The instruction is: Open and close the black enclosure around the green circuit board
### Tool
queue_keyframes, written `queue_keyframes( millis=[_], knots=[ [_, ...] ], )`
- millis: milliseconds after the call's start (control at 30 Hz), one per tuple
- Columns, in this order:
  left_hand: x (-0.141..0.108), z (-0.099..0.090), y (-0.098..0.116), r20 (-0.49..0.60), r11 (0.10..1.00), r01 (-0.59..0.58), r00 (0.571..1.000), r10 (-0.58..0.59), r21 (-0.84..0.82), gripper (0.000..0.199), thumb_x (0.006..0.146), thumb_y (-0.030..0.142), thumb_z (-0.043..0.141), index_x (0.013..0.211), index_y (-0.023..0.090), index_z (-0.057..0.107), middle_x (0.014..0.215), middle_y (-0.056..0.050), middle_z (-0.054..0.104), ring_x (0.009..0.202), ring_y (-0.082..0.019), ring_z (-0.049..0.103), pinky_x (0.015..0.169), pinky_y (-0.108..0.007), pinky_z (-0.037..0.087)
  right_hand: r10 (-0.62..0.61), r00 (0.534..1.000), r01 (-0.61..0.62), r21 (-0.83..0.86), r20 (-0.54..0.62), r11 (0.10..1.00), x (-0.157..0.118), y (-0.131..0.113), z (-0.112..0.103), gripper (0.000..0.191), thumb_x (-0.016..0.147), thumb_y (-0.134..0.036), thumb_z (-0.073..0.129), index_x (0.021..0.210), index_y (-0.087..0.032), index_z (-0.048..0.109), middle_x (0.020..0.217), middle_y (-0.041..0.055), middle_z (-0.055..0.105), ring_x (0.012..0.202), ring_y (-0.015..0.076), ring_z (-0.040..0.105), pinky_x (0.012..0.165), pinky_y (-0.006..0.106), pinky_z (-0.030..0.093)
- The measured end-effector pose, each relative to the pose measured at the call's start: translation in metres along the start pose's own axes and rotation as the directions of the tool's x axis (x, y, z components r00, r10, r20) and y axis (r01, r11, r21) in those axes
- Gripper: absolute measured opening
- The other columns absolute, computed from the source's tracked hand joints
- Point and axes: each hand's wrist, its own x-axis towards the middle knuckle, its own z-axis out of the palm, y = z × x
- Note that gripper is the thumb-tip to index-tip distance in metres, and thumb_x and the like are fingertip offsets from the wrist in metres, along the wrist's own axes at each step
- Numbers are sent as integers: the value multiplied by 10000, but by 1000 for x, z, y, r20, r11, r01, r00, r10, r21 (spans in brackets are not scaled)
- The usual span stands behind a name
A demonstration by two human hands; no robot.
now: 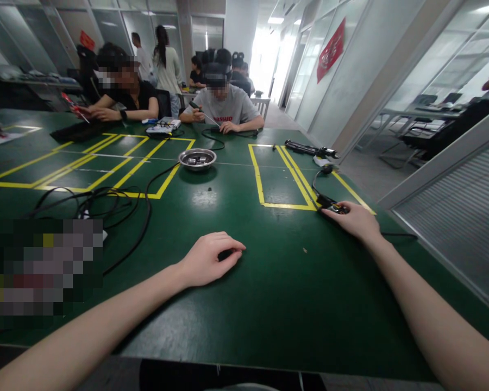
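My left hand (212, 258) rests on the green table (269, 304) near its middle. Its fingers are loosely curved, with a gap between thumb and forefinger and nothing visible in it. Out to the right, my right hand (355, 218) is closed on a small black corded device (331, 204), which lies by the yellow tape. My palm and fingers cover part of it, so its exact kind is unclear. A black cord (314, 187) loops from it toward a dark round end farther back.
A metal bowl (197, 161) holds several small metal parts. Black cables (146, 212) coil at left beside a pixelated area. A black folded stand (309, 149) lies at the far right. Across the table a person in a grey shirt (228, 106) handles a tool; another person (126, 95) sits left.
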Motion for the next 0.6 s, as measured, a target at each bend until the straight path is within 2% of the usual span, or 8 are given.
queue_keyframes(
  millis=[100, 167, 200, 267, 333, 433, 500, 600],
  knots=[
    [0, 0, -1, -3, 1000, 2, 1000, -2, -3, 205, 987, 240, 588, 1089, 192, 759, 999, -62, 801, 919, -200, 736, 875, -357, 594, -67, 994, 66, 19, 85, 998, -16, -32, 3, 531, 812, -664, 652, 1051, -201, 758, 967, 134, 779, 903, 349, 724, 625, 360, 509],
    [0, -1, -1, -6, 1000, -5, 1000, 5, -2, 208, 988, 239, 587, 1114, 197, 747, 1017, -64, 797, 941, -207, 728, 887, -374, 593, -219, 970, 209, 98, 102, 973, -31, -53, 6, 498, 822, -628, 676, 1077, -208, 755, 970, 119, 787, 896, 337, 735, 665, 369, 532],
    [0, -2, 0, -10, 1000, -12, 1000, 12, -2, 213, 987, 239, 588, 1130, 199, 740, 1037, -68, 793, 962, -211, 723, 901, -383, 591, -320, 940, 301, 158, 115, 940, -40, -63, 8, 465, 826, -600, 695, 1077, -212, 755, 976, 110, 791, 881, 321, 739, 688, 373, 544],
    [0, -4, 0, -18, 1000, -31, 999, 31, 0, 231, 979, 243, 604, 1173, 203, 723, 1108, -83, 777, 1029, -222, 709, 941, -402, 582, -552, 823, 499, 295, 135, 815, -61, -84, 10, 396, 831, -529, 735, 1074, -216, 753, 1013, 90, 793, 895, 290, 746, 754, 373, 564],
    [1, -5, 1, -32, 998, -59, 998, 60, 6, 275, 957, 256, 646, 1220, 204, 705, 1203, -102, 749, 1104, -237, 687, 983, -417, 567, -741, 653, 643, 405, 156, 651, -85, -103, 10, 383, 814, -483, 782, 1087, -217, 743, 1040, 75, 792, 920, 274, 750, 783, 359, 568],
    [2, -5, 4, -19, 992, -123, 992, 123, 32, 358, 909, 302, 716, 1253, 209, 686, 1239, -119, 728, 1134, -263, 665, 991, -435, 547, -884, 441, 719, 529, 154, 451, -116, -126, 6, 352, 807, -403, 818, 1098, -225, 732, 1017, 52, 780, 901, 234, 748, 795, 316, 557],
    [2, -3, 6, 20, 986, -151, 989, 150, 65, 394, 891, 336, 737, 1259, 209, 678, 1157, -110, 746, 1068, -266, 674, 951, -436, 541, -912, 385, 725, 565, 143, 394, -128, -134, 4, 323, 816, -360, 809, 1095, -215, 730, 976, 49, 762, 861, 214, 737, 770, 295, 549],
    [2, 1, 8, 64, 983, -125, 991, 117, 134, 467, 885, 364, 743, 1316, 211, 644, 1078, -91, 755, 993, -261, 679, 907, -432, 532, -908, 406, 699, 603, 105, 383, -134, -137, 2, 340, 827, -317, 787, 1138, -200, 713, 966, 54, 746, 849, 209, 722, 753, 290, 545]
  ],
)
